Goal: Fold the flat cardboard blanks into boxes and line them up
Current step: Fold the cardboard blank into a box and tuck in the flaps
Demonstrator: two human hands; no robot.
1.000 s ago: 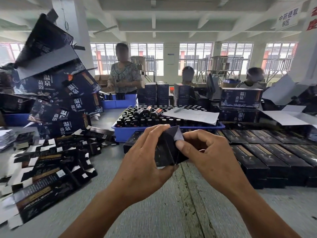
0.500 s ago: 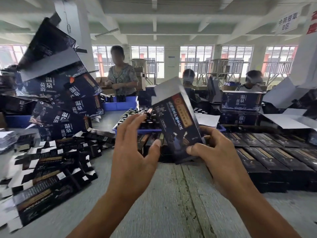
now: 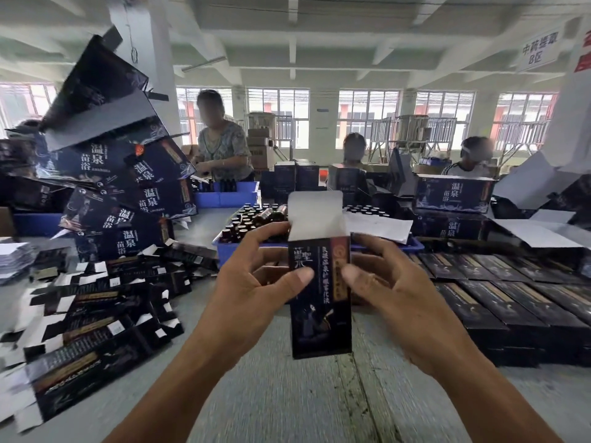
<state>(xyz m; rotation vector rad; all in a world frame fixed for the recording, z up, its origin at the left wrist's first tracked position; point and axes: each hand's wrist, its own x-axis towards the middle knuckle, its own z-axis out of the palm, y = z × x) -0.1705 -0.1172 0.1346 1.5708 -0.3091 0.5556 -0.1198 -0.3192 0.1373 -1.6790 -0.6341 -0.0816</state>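
I hold a slim dark printed box upright over the grey table, its white top flap standing open. My left hand grips its left side, thumb on the front and fingers behind. My right hand grips the right side the same way. A heap of flat dark blanks with white tabs lies on the table at my left. Rows of folded dark boxes lie lined up at my right.
A blue tray of small dark bottles stands just behind the held box. Larger printed cartons are piled high at the left, more at the back right. Three people work across the table. Bare grey tabletop lies below my hands.
The box has swung from end-on to upright with its front facing me, and its white top flap now stands open. Both hands moved up its sides to a grip near the top.
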